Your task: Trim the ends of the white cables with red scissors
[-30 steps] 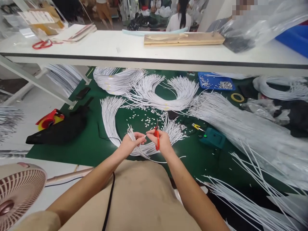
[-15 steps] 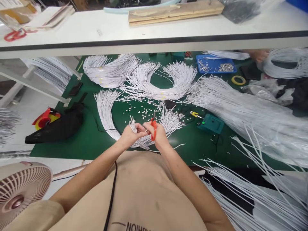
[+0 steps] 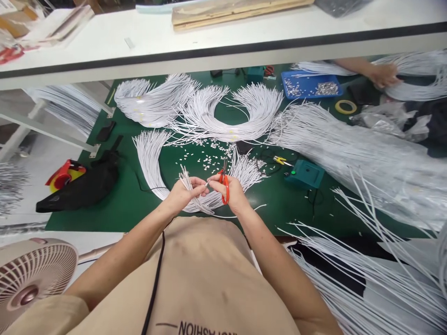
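Note:
My left hand [image 3: 188,190] is closed around a small bunch of white wires [image 3: 185,175], their tips sticking up past the fingers. In my right hand [image 3: 231,190] rest red-handled scissors [image 3: 226,187], blades pointing away from me. The fingertips of both hands meet at one wire end; whatever small piece sits there is too small to make out. Beneath the hands curves a larger bundle of white wires [image 3: 150,158], fanned at both ends. Many small pale connector pieces [image 3: 209,160] lie scattered on the green table [image 3: 115,209] just beyond.
More wire bundles [image 3: 233,128] lie farther back. To the right are a green device [image 3: 307,174], yellow tape [image 3: 345,107] and a blue tray [image 3: 312,93] of small parts. Another person's hand [image 3: 386,74] touches wires at the far right. A white shelf [image 3: 146,35] crosses above; a fan [image 3: 31,284] stands left.
The view has shifted slightly. My fingertips still meet, with the scissors still in my right hand. The other person's hand has come further into view over the wires at far right.

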A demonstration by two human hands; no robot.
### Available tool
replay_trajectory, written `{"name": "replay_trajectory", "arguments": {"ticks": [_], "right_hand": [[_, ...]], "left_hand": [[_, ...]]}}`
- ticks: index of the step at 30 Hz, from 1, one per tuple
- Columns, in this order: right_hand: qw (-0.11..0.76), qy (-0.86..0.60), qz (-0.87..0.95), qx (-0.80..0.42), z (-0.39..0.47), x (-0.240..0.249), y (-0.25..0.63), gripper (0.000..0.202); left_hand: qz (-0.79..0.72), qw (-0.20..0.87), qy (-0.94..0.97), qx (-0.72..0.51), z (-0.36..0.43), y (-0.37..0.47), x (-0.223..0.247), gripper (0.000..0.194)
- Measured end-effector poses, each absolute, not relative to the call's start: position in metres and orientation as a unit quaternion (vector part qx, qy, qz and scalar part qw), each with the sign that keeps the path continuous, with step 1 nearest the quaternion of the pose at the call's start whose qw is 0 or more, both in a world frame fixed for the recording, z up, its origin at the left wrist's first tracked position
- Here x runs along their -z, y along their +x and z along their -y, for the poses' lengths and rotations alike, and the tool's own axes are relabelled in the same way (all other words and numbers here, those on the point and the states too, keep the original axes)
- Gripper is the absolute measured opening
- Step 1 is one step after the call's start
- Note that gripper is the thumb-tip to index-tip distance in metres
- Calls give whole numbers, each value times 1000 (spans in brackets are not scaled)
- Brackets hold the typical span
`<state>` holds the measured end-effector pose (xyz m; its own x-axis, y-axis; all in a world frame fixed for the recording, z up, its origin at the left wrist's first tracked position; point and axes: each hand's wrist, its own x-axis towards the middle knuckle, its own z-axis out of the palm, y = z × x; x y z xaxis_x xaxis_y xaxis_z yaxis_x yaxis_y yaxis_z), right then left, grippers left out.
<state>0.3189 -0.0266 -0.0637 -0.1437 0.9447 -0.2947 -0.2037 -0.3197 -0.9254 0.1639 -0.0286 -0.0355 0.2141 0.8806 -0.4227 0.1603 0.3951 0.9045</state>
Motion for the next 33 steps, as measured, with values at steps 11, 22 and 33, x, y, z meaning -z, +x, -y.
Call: {"name": "replay_trajectory", "arguments": {"ticks": [11,22,33], "right_hand": [[448,-524,395,-607,33,69,309,16],[505,-526,489,-478,35,62,304,15],[445,-539,398,-594,27,88,299,32]], "left_hand": [[-578,595,428,-357,29,167,47,35],[-656,417,549,-307,26,173,49,30],[-621,535,491,-293,23,163,51,43]]}}
